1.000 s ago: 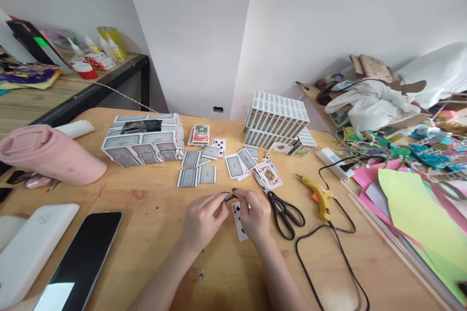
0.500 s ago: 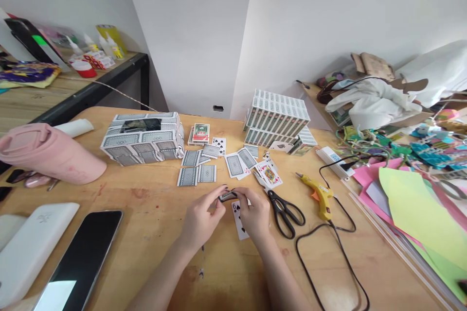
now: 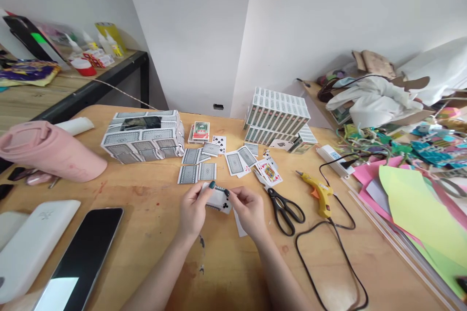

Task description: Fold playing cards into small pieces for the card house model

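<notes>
A playing card (image 3: 218,201) with a club mark at its corner is held just above the table between my two hands. The patterned back shows in a narrow strip along its far edge, which looks folded over. My left hand (image 3: 192,212) grips the card's left end, thumb on top. At the right end, my right hand (image 3: 249,210) pinches the far corner between thumb and fingers. Another card (image 3: 240,225) lies on the table, partly hidden by my right hand. Loose face-down cards (image 3: 207,171) lie beyond my hands, and black-handled scissors (image 3: 286,210) rest to the right.
A card-covered box (image 3: 144,138) stands at back left, stacked card boxes (image 3: 279,112) at back right. A yellow glue gun (image 3: 321,197) and its cord lie right, beside coloured paper (image 3: 419,204). At left are a pink tumbler (image 3: 54,153) and a phone (image 3: 82,257).
The card in my hands has tilted so that its face now shows, where before I saw a narrow edge-on strip. My left hand has shifted slightly; the right hand covers more of the card below.
</notes>
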`<action>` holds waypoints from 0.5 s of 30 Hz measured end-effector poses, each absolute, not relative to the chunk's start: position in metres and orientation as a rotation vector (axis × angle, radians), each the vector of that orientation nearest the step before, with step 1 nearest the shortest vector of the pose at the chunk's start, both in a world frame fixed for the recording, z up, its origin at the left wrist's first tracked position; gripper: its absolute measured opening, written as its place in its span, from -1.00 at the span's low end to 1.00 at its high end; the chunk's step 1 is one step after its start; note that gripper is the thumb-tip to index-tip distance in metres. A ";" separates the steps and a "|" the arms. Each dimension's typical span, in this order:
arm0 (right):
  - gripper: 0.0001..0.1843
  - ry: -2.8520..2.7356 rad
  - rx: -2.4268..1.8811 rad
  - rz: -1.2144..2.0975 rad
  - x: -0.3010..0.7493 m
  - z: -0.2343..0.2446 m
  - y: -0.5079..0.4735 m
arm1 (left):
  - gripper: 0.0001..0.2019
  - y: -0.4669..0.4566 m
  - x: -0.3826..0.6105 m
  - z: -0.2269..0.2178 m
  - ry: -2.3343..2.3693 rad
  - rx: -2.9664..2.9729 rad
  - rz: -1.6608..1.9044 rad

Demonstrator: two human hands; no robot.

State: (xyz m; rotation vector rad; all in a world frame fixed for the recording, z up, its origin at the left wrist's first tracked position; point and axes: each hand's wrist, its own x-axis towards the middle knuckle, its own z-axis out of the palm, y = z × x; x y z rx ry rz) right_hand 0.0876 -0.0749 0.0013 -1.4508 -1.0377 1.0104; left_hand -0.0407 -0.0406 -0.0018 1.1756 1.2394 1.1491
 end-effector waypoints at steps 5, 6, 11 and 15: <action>-0.81 -0.905 -1.357 1.162 0.083 0.010 -0.075 | -0.78 -0.043 -0.041 0.003 1.233 1.113 1.163; -0.81 -0.906 -1.350 1.189 0.083 0.011 -0.075 | -0.78 -0.043 -0.041 0.004 1.228 1.137 1.140; -0.72 -1.037 -1.362 1.272 0.084 0.007 -0.073 | -0.72 -0.042 -0.040 0.003 1.199 1.252 1.037; -0.75 -1.114 -1.393 1.254 0.085 0.005 -0.074 | -0.72 -0.042 -0.039 0.002 1.260 1.310 1.038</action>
